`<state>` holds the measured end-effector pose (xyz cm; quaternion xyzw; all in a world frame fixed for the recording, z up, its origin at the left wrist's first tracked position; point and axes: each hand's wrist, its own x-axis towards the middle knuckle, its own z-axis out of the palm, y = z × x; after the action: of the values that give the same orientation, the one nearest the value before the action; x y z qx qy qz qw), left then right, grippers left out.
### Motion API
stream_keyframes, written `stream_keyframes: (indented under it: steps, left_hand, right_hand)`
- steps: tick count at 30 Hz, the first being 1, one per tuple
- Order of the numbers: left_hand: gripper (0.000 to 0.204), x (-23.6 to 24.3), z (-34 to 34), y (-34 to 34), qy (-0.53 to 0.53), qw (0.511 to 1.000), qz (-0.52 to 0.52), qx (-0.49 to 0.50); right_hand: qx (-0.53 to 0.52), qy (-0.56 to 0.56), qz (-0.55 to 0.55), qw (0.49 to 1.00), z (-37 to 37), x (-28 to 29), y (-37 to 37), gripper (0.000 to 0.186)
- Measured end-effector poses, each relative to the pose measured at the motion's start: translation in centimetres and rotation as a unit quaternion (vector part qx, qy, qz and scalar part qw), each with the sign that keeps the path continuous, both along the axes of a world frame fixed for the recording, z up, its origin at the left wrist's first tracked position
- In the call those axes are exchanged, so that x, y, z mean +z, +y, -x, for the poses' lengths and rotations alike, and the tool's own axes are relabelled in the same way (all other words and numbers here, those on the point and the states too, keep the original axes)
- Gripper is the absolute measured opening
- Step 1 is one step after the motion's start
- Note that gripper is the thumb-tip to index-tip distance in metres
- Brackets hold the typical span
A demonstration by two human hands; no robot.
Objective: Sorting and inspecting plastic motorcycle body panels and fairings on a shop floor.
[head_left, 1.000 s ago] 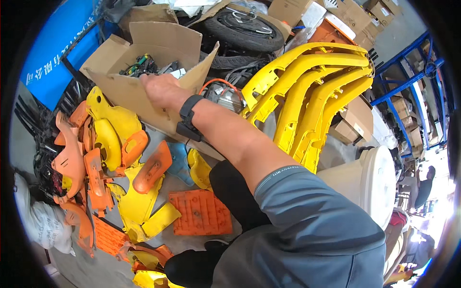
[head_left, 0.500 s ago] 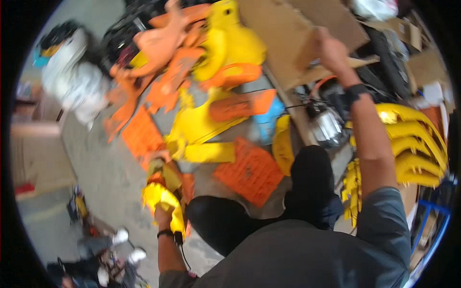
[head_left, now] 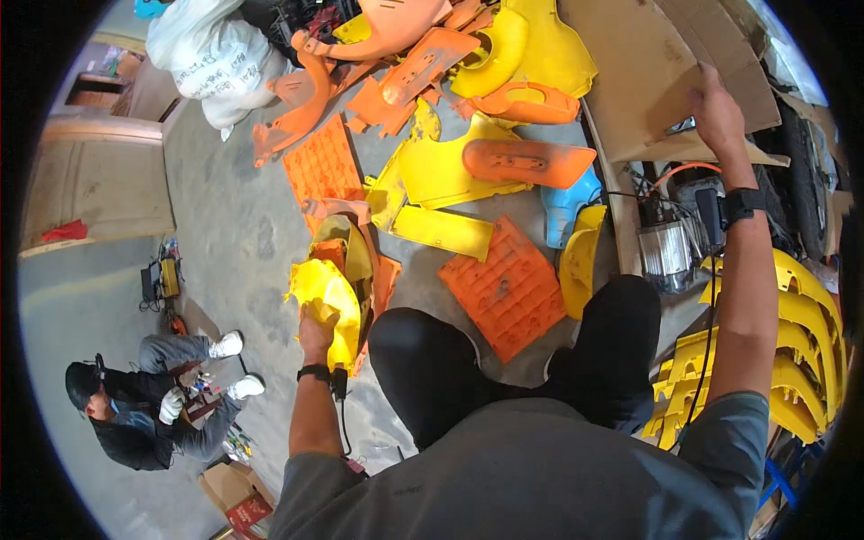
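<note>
Left hand (head_left: 317, 326) reaches down beside the left knee, fingers closed over the rim of a yellow moulded plastic fairing panel (head_left: 326, 301); the grip on the edge looks suited to lifting or tipping the curved shell off the concrete floor (head_left: 234, 243). The panel is glossy, domed and thin-walled, and leans against an orange panel just beyond it. Right hand (head_left: 715, 112) is raised and extended forward, fingers curled round the edge of a cardboard box flap (head_left: 657, 72), apparently holding it aside; the board is matte brown and creased. Ahead of the knees, between the hands, lies a ribbed orange footboard panel (head_left: 508, 288), flat with a gridded texture. Under the right forearm, stacked yellow curved frame mouldings (head_left: 810, 333) nest together.
</note>
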<state>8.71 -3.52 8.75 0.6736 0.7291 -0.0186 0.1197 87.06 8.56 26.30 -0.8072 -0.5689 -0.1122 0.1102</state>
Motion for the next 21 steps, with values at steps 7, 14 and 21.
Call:
stream_keyframes:
  steps: [7,14,21]
  left_hand:
    - [0.049,1.7,-1.0,-1.3,-0.032,0.994,0.051,0.088]
    - [0.027,5.6,-3.2,1.5,-0.139,0.986,0.054,0.067]
    - [0.029,11.9,-16.0,11.6,-0.290,0.952,0.067,-0.069]
  right_hand:
    - [-0.004,0.000,0.034,0.999,-0.1,0.1,0.1,0.049]
    - [0.000,-0.034,0.075,0.997,0.1,0.1,0.1,0.041]
    - [-0.009,0.021,0.014,1.000,0.7,0.6,-0.6,0.031]
